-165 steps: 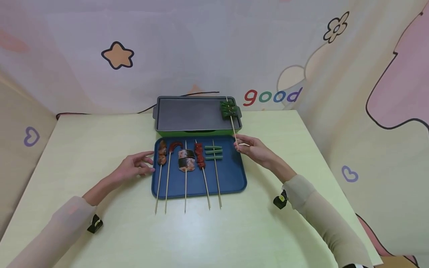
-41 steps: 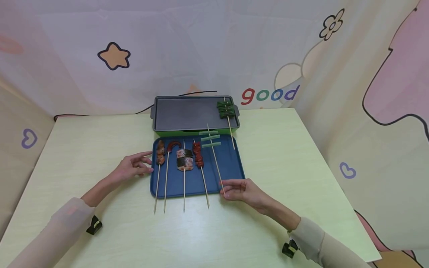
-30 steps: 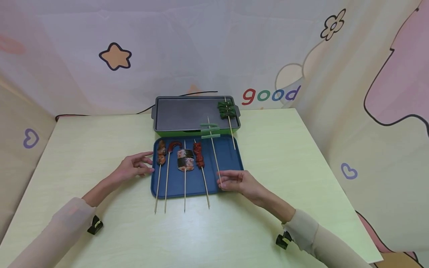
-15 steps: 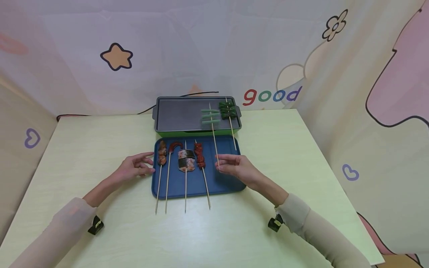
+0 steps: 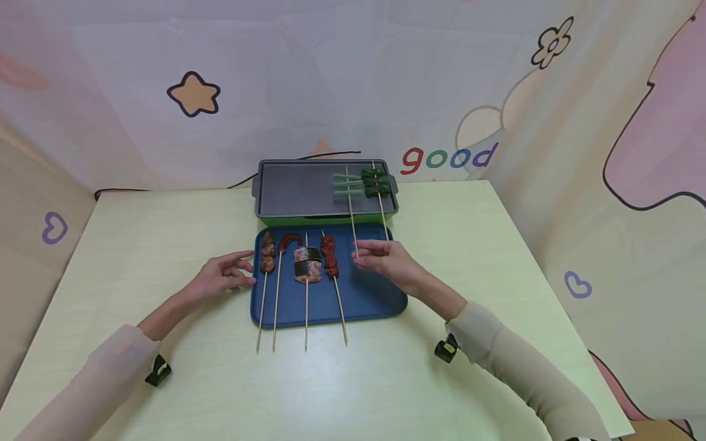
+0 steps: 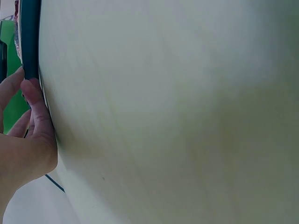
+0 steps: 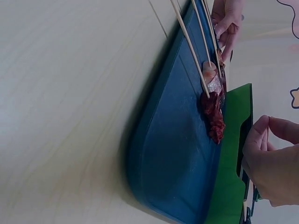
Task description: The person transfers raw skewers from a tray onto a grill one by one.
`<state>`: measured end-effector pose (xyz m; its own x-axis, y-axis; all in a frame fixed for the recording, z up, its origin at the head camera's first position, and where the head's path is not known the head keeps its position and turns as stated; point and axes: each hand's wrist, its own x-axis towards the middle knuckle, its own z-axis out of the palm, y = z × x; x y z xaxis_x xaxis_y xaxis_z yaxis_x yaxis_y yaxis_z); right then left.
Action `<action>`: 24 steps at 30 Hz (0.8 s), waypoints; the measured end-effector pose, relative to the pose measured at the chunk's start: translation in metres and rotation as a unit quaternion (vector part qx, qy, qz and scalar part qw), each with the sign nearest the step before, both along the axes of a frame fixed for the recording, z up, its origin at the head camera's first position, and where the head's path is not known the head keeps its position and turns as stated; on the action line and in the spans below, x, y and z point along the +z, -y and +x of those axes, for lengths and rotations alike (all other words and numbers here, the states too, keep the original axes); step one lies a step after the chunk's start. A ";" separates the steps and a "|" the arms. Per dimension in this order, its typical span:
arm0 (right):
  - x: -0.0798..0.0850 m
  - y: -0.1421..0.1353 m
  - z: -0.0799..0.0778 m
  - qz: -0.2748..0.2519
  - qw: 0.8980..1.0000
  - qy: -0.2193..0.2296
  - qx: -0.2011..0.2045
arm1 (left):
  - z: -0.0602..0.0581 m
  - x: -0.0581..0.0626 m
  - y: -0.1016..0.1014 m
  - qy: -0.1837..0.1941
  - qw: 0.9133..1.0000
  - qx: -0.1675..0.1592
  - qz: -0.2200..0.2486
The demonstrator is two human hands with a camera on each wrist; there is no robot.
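Note:
My right hand (image 5: 388,263) pinches the stick of a skewer with green bean-like pieces (image 5: 347,184), just over the near part of the tray. The green pieces overlap the dark plate of the grill (image 5: 298,190), beside a skewer of dark green leaves (image 5: 376,182) lying there. At the left edge of the blue tray (image 5: 380,300), my left hand (image 5: 220,274) has relaxed fingers touching the rim; the left wrist view shows its fingertips (image 6: 29,88) there. On the tray lie a skewer of brown meat chunks (image 5: 267,252), a curled sausage skewer (image 5: 289,240), a black-and-pink roll skewer (image 5: 307,264) and a red meat skewer (image 5: 329,256).
The grill's green front (image 5: 270,220) stands directly behind the tray on a pale table (image 5: 220,392). Several skewer sticks stick out over the tray's near edge. A printed curtain (image 5: 309,79) hangs behind the table.
My right hand let go of the leaf skewer on the grill, took the green bean-like skewer from the tray and moved it forward over the grill plate. The left hand stays at the tray.

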<state>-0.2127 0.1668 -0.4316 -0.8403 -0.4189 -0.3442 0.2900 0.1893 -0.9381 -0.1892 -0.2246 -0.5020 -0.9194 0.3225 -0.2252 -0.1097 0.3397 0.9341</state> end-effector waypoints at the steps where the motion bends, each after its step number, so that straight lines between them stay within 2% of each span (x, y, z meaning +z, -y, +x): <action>1: 0.000 0.001 -0.001 -0.002 1.000 0.000 0.001 | 0.000 0.000 0.000 0.000 1.000 0.001 0.001; 14: -0.001 0.011 -0.012 0.018 0.999 0.018 -0.036 | 0.001 0.001 -0.001 0.003 1.000 0.000 0.000; 24: -0.004 0.012 -0.014 0.029 0.998 0.011 -0.055 | 0.001 0.000 0.001 0.003 1.000 0.000 0.001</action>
<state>-0.2270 0.1547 -0.4359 -0.8724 -0.3030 -0.3835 0.3320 0.2084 -0.9200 -0.1886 -0.2254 -0.5022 -0.9185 0.3221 -0.2295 -0.1149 0.3379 0.9341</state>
